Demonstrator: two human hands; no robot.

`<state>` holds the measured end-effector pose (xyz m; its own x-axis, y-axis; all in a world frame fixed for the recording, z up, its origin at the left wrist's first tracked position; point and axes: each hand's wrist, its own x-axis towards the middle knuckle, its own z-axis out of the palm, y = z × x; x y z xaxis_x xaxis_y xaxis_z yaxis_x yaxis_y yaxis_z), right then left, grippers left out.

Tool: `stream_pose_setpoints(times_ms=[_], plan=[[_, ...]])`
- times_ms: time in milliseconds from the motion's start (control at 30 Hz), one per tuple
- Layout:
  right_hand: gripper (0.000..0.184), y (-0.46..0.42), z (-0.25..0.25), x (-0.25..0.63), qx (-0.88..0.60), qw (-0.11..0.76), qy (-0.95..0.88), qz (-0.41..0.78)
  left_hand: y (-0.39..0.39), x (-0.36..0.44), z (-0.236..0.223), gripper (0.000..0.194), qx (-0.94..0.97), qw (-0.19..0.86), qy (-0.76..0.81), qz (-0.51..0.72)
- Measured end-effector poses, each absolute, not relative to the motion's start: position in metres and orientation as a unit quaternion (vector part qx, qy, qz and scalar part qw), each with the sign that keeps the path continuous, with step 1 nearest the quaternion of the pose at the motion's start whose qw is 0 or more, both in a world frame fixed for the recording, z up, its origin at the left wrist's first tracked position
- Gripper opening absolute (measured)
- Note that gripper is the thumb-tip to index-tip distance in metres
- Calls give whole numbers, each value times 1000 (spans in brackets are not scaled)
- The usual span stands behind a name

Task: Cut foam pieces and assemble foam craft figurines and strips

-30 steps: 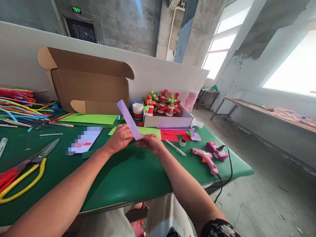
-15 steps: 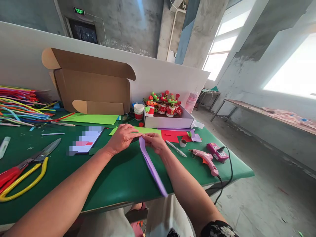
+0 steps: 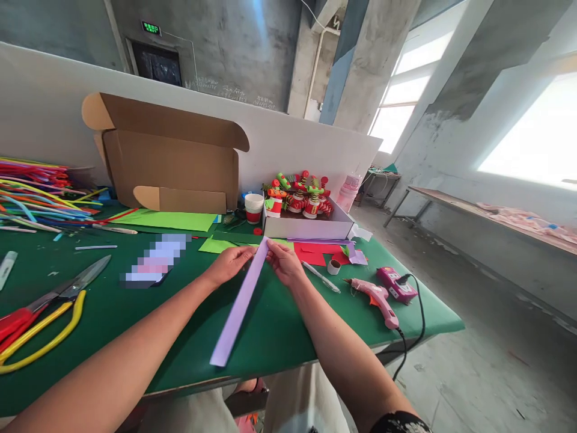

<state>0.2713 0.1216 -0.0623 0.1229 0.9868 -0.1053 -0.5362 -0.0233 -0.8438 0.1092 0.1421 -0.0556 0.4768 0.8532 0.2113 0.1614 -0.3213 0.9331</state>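
A long purple paper strip point(image 3: 241, 304) slants down to the left over the table, its lower end near the front edge. Its top end is pinched between the thumb and fingers of my right hand point(image 3: 283, 263). On the strip's left side, just below the top, my left hand point(image 3: 231, 266) is closed, with its fingertips at the paper's edge; how much paper they grip is partly hidden. Behind the hands lie light green paper point(image 3: 216, 245) and red paper point(image 3: 311, 254). A white pen point(image 3: 322, 278) and a small paper roll point(image 3: 334, 267) are right of my right hand.
A pink glue gun point(image 3: 374, 297) with a cord lies at right, by a purple power block point(image 3: 396, 284). Large scissors point(image 3: 67, 294) and a phone point(image 3: 155, 261) lie left. Behind stand paper cups point(image 3: 253, 209), a box point(image 3: 306, 228) of red-green figures, and an opened cardboard box point(image 3: 171, 162).
The purple strip's lower end has swung from the right to the left, and its flat face now shows. My left hand has shifted slightly down, away from my right hand.
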Motion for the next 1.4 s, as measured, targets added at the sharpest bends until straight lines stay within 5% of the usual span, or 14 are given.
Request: stream_pose_setpoints(times_ms=[167,600,867,1067,1400], plan=[[31,117,-66,261,-419,598,-343,591,143,108,-52,50,537,631,393,398],[31,117,-65,264,-502,490,-513,495,144,107,-55,27,646,493,425,398],[30,118,-63,268,-427,605,-353,572,159,88,-48,41,588,627,321,397],[31,120,-71,262,-416,631,-275,594,148,96,-56,52,657,619,287,320],[24,117,-77,254,-440,596,-301,601,154,106,-66,44,598,534,404,441]])
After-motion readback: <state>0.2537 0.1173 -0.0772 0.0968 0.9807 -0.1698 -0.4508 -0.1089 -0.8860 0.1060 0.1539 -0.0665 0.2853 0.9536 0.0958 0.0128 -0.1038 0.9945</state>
